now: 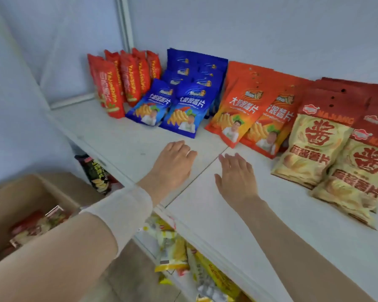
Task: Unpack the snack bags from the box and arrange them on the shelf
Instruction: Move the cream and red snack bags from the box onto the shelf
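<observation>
- Progress: well along, by my read. Top shelf already carries four product groups, leaning in rows against the back wall:
  - red bags at far left, standing nearly upright
  - blue bags just beside them
  - orange bags next along
  - cream bags with dark red tops at far right, overlapping each other
- Not done: box sits open at lower left, beside the shelf edge, with packs inside (count unreadable, the forearm covers part of the opening).
- Left hand hovers over bare shelf in front of the blue bags, fingers loosely curled, holding nothing.
- Right hand hovers just beside it, in front of the orange bags, fingers straight and close together, also empty.
- Next, likely: back to the box for more packs. Free shelf space is along the front edge.
- Around:
  - lower shelf holds yellow bags in a looser pile
  - a dark bag shows under the top shelf's left end
- In the way: nothing between hands and box. The front cream bags lie close to the shelf edge, so a careless sweep could knock them off.
</observation>
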The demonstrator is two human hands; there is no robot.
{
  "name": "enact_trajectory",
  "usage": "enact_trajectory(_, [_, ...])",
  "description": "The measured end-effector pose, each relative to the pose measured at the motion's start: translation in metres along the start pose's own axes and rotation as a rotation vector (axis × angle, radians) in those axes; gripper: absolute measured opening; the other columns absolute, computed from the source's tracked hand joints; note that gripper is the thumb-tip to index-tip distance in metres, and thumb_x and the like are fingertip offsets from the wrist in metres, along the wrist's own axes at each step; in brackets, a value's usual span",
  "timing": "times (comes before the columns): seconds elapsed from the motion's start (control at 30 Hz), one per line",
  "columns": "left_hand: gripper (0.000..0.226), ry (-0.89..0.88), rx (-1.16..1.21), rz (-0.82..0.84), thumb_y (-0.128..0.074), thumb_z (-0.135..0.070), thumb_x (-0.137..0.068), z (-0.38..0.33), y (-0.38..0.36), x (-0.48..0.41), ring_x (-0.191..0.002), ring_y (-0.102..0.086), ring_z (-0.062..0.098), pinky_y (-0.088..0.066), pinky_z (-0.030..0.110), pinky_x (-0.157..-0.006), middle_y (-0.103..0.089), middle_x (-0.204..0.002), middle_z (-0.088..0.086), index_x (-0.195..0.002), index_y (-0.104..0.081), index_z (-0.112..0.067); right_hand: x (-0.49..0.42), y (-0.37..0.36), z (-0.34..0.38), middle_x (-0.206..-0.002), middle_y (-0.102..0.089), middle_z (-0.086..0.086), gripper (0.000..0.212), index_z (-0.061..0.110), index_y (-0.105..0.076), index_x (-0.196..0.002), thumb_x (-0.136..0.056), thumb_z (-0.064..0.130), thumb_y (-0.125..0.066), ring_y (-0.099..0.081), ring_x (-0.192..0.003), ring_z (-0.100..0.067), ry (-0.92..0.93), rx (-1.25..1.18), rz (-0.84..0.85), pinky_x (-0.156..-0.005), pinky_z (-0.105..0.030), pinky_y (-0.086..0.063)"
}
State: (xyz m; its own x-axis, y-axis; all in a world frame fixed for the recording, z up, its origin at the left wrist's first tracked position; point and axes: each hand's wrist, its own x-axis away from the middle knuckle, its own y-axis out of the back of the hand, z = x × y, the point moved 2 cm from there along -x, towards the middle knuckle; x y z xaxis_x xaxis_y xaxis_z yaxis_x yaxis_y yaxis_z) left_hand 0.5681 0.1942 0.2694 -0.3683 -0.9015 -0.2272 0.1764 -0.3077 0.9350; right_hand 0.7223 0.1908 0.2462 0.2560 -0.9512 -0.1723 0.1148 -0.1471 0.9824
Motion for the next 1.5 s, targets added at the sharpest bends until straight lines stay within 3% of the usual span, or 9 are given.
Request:
enact_trajectory(0.07, [0.046,0.093,-0.036,0.112,-0.041,-0.023,-0.095,0.045,-0.015,0.038,-0.138,-0.026,0.025,-0.021,0.034,-0.11,-0.041,-0.142,0.009,-0.14,-0.035,-0.012,-0.01,-0.009,0.057,-0.153,-0.025,-0.009,0.055,0.011,-0.019,-0.148,-0.099,0.032,-0.035,-0.013,-0.144,-0.028,0.128,0.015,0.033,-0.115,-0.039,-0.013])
enact_trajectory(0.13, [0.046,0.194,-0.1,0.167,-0.036,-0.023,-0.098,0.089,-0.024,0.08,-0.14,-0.022,0.025,-0.017,0.036,-0.112,-0.036,-0.146,0.009,-0.142,-0.029,-0.012,-0.019,-0.021,0.116,-0.151,-0.03,-0.011,0.054,0.009,-0.024,-0.146,-0.098,0.031,-0.038,-0.015,-0.144,-0.03,0.241,0.017,0.055,-0.114,-0.04,-0.014])
enact_trajectory(0.4, [0.042,0.51,-0.161,0.379,-0.042,-0.026,-0.095,0.264,-0.094,0.283,-0.135,-0.03,0.029,-0.023,0.039,-0.11,-0.043,-0.138,0.01,-0.135,-0.038,-0.012,-0.05,-0.088,0.365,-0.143,-0.04,-0.006,0.045,0.013,-0.034,-0.139,-0.098,0.03,-0.037,-0.025,-0.139,-0.027,0.593,0.086,0.116,-0.112,-0.038,-0.02])
enact_trajectory(0.57, [0.038,0.695,-0.093,0.517,-0.04,-0.019,-0.096,0.325,-0.154,0.403,-0.133,-0.034,0.032,-0.027,0.04,-0.109,-0.047,-0.135,0.013,-0.133,-0.041,-0.01,-0.042,-0.157,0.484,-0.141,-0.042,-0.008,0.047,0.013,-0.034,-0.139,-0.096,0.031,-0.039,-0.028,-0.137,-0.028,0.735,0.159,0.237,-0.11,-0.039,-0.024])
enact_trajectory(0.7, [0.038,0.823,-0.001,0.604,-0.044,-0.024,-0.095,0.355,-0.199,0.463,-0.127,-0.041,0.029,-0.032,0.04,-0.104,-0.05,-0.133,0.01,-0.131,-0.043,-0.011,-0.041,-0.211,0.539,-0.144,-0.04,-0.009,0.044,0.014,-0.034,-0.14,-0.098,0.024,-0.034,-0.025,-0.14,-0.028,0.802,0.167,0.344,-0.113,-0.039,-0.02])
enact_trajectory(1.1, [0.037,1.296,0.448,0.825,-0.045,-0.025,-0.094,0.394,-0.347,0.528,-0.122,-0.044,0.026,-0.034,0.036,-0.101,-0.051,-0.13,0.008,-0.128,-0.043,-0.012,-0.089,-0.378,0.607,-0.14,-0.044,-0.011,0.048,0.012,-0.035,-0.137,-0.095,0.035,-0.04,-0.039,-0.13,-0.027,0.844,0.339,0.723,-0.108,-0.037,-0.033])
enact_trajectory(1.23, [0.041,1.437,0.579,0.797,-0.047,-0.031,-0.093,0.406,-0.396,0.533,-0.122,-0.044,0.026,-0.035,0.036,-0.1,-0.051,-0.129,0.009,-0.129,-0.042,-0.011,-0.108,-0.429,0.631,-0.137,-0.045,-0.01,0.049,0.013,-0.035,-0.138,-0.095,0.037,-0.04,-0.04,-0.128,-0.027,0.843,0.354,0.785,-0.105,-0.038,-0.035])
enact_trajectory(1.3, [0.048,1.608,0.691,0.727,-0.051,-0.032,-0.092,0.412,-0.431,0.542,-0.123,-0.044,0.027,-0.037,0.037,-0.1,-0.049,-0.132,0.009,-0.134,-0.039,-0.011,-0.116,-0.467,0.642,-0.134,-0.048,-0.01,0.052,0.013,-0.035,-0.14,-0.095,0.037,-0.042,-0.044,-0.125,-0.026,0.797,0.294,0.831,-0.101,-0.037,-0.039])
enact_trajectory(1.5, [0.062,2.33,1.055,0.125,-0.066,-0.026,-0.085,0.442,-0.551,0.582,-0.127,-0.045,0.027,-0.04,0.043,-0.106,-0.048,-0.137,0.011,-0.137,-0.037,-0.009,-0.138,-0.583,0.668,-0.139,-0.04,-0.021,0.072,0.003,-0.028,-0.142,-0.089,0.045,-0.052,-0.04,-0.128,-0.035,0.514,0.149,0.865,-0.103,-0.043,-0.037])
